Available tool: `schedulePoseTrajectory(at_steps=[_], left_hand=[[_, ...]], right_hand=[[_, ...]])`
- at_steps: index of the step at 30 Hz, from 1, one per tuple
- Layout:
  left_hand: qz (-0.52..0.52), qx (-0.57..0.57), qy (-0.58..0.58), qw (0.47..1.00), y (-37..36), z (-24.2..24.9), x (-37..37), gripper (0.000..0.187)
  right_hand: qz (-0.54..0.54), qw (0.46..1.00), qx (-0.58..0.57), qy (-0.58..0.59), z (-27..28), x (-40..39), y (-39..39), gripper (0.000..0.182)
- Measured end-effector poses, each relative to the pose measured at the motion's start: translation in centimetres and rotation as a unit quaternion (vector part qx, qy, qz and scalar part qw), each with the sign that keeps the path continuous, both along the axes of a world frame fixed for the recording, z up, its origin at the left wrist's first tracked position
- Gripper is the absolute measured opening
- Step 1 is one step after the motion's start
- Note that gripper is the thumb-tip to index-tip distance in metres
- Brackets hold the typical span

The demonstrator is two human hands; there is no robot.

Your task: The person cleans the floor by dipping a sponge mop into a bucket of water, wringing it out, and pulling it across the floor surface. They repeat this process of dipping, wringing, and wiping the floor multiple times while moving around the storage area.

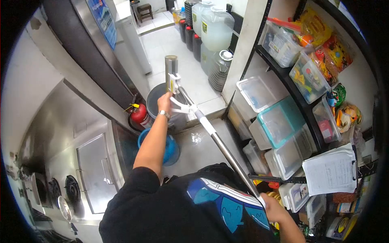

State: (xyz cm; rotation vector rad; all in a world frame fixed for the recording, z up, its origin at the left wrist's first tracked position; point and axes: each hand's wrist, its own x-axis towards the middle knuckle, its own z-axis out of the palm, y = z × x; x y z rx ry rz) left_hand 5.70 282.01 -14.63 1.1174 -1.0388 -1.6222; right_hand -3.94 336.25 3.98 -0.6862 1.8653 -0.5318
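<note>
A long metal pole (pixel 231 156) with white fittings runs slantwise across my front. Its far end carries a silver and white head (pixel 172 69), raised above a grey bin (pixel 156 101). My left hand (pixel 165 102), with a watch at its wrist, is closed at the white fitting just below the head. Near the pole's lower end, by my right side, my right hand (pixel 273 207) is wrapped around the pole. A white curved lever (pixel 180 106) sticks out beside my left hand.
A blue bucket (pixel 172 150) and a red fire extinguisher (pixel 139 115) stand left of the pole. Steel counter and burners (pixel 73 188) are at the left. Shelves with plastic boxes (pixel 281 121) line the right. Large water jugs (pixel 216 30) stand ahead, past a floor step (pixel 206 113).
</note>
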Motion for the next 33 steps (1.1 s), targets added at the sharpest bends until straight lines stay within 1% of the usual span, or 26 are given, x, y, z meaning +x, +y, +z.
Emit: schedulePoseTrajectory(at_steps=[1,2,4,5,7,8,9,10,11,12,14,15,16,18,19,21,24,27,30,33], left_hand=[[0.027,-0.006,-0.005,1.0,0.7,0.0,1.0,0.022],[0.063,-0.008,0.002,0.998,1.6,-0.1,1.6,0.019],[0.124,0.013,0.085,0.989,3.2,0.0,2.4,0.015],[0.129,0.021,0.1,0.986,3.8,0.1,3.0,0.013],[0.144,0.052,0.132,0.979,5.1,-0.1,4.0,0.011],[0.164,0.044,0.135,0.976,5.6,-0.2,4.1,0.011],[0.178,0.058,0.147,0.971,6.3,0.1,4.2,0.012],[0.192,0.073,0.158,0.966,7.0,0.3,4.5,0.013],[0.183,0.074,0.179,0.964,8.1,0.9,4.6,0.016],[0.199,0.076,0.186,0.959,9.0,1.4,4.5,0.017],[0.183,0.117,0.199,0.956,11.1,2.4,4.0,0.018],[0.185,0.088,0.192,0.96,10.7,2.2,4.2,0.02],[0.182,0.081,0.189,0.962,10.3,2.0,4.3,0.019],[0.18,0.072,0.178,0.965,10.4,1.6,4.7,0.019],[0.191,0.086,0.174,0.962,10.2,1.4,4.7,0.019],[0.182,0.07,0.171,0.966,10.3,1.2,4.9,0.02],[0.178,0.059,0.17,0.967,10.5,1.4,4.8,0.021],[0.177,0.063,0.17,0.967,10.7,1.4,4.9,0.021],[0.164,0.062,0.169,0.97,10.6,0.8,5.1,0.021],[0.16,0.06,0.167,0.971,10.8,0.8,5.2,0.021]], right_hand=[[0.044,0.996,-0.066,0.042,-1.3,-0.3,-0.6,0.033],[0.049,0.993,-0.077,0.07,-2.1,-0.7,-1.2,0.033],[0.058,0.986,-0.099,0.12,-2.7,-0.9,-2.4,0.032],[0.036,0.994,-0.074,0.075,-2.3,-0.8,-3.1,0.034],[0.061,0.991,-0.058,0.103,-1.2,-0.9,-4.7,0.034],[0.075,0.989,-0.051,0.12,-0.9,-1.0,-5.2,0.033],[0.079,0.989,-0.032,0.117,-1.1,-1.3,-5.4,0.034],[0.081,0.989,-0.036,0.116,-1.0,-1.3,-5.8,0.033],[0.084,0.989,-0.039,0.113,-0.9,-1.1,-6.4,0.032],[0.088,0.989,-0.043,0.11,-0.9,-1.0,-6.8,0.031],[0.101,0.986,-0.045,0.126,-4.2,-1.2,-6.6,0.029],[0.109,0.984,-0.047,0.136,-5.0,-1.3,-6.8,0.028],[0.123,0.979,-0.047,0.153,-5.2,-1.1,-6.9,0.022],[0.137,0.976,-0.01,0.17,-6.8,-1.3,-6.7,0.02],[0.134,0.977,0.006,0.167,-7.9,-1.6,-6.6,0.021],[0.125,0.978,0.041,0.161,-9.5,-2.1,-6.1,0.024],[0.125,0.982,0.026,0.14,-9.8,-2.1,-5.7,0.025],[0.073,0.993,0.002,0.091,-8.6,-1.6,-5.8,0.023],[0.111,0.985,-0.003,0.136,-7.8,-0.8,-5.7,0.023],[0.099,0.986,-0.017,0.131,-7.3,-0.4,-5.7,0.025]])
